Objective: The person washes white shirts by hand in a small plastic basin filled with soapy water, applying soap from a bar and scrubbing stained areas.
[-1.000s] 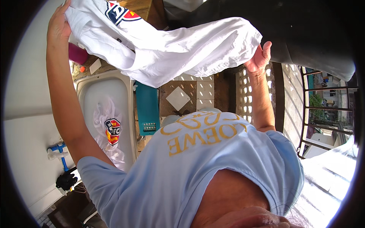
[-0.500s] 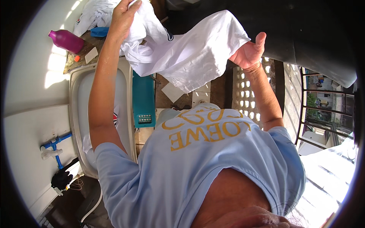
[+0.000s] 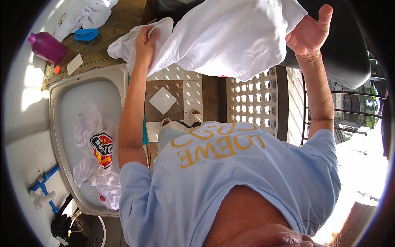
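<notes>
A wrinkled white garment is stretched in the air between my hands. My left hand is closed on a bunched part of it, with the loose end hanging to the left. My right hand is at the garment's far right end. Its thumb stands out and its palm shows, while the fingers reach in under the cloth edge and are mostly hidden. Below my left forearm, a white shirt with a red, yellow and black print lies in the sink, partly in cloudy water.
A wooden counter carries a purple bottle, a blue brush or scoop-like item, a pale card and more white cloth. Blue pipes run along the left wall. A perforated block screen stands right of the tiled floor.
My right hand has moved up and right, spreading the garment wider. My left hand has shifted lower. The view has turned, showing more of the sink and the printed shirt.
</notes>
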The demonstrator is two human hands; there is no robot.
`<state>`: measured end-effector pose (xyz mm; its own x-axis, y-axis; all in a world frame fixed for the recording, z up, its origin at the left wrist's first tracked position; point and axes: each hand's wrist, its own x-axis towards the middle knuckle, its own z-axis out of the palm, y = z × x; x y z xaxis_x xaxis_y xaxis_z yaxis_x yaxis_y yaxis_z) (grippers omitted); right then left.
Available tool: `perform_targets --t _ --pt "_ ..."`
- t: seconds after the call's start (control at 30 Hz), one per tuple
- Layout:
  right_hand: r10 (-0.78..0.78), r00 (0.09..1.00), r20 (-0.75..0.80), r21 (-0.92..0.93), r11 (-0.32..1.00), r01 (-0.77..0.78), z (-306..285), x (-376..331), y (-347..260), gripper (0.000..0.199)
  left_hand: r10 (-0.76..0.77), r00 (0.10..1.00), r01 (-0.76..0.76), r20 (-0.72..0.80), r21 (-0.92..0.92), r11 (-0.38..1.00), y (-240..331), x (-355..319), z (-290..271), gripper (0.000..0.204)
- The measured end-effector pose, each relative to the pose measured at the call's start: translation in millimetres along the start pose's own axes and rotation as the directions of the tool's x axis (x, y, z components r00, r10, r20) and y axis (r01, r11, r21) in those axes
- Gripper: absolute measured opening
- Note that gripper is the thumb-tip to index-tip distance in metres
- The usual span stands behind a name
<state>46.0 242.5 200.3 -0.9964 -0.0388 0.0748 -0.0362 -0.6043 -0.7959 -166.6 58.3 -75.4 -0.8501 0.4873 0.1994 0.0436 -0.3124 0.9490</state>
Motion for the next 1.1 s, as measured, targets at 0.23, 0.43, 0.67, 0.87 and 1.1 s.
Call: perform_targets --t 0.23,0.43,0.67,0.87,1.1 --pt "0.112 0.994 -0.018 -0.002 0.994 -0.112 -55 -31 -33 0.113 -0.042 0.999 0.042 0.003 -0.167 0.985 -10 -10 3 0.02" --pt "0.256 0.955 -0.146 -0.237 0.929 -0.285 -135 -101 65 0.088 -0.115 0.976 0.16 0.187 -0.251 0.955 33 -19 -1 0.02" --pt "0.679 0.639 -0.362 -0.858 0.024 -0.513 -99 -65 162 0.072 -0.295 0.835 0.412 0.465 -0.174 0.894 94 -32 -1 0.013" --pt "0.159 0.938 -0.308 -0.932 0.149 -0.331 -97 -24 185 0.054 -0.343 0.811 0.418 0.474 -0.059 0.907 112 -42 2 0.016" --pt "0.172 0.957 0.234 -0.615 0.788 0.009 -82 24 200 0.053 -0.306 0.802 0.326 0.512 0.054 0.944 155 -65 21 0.018"
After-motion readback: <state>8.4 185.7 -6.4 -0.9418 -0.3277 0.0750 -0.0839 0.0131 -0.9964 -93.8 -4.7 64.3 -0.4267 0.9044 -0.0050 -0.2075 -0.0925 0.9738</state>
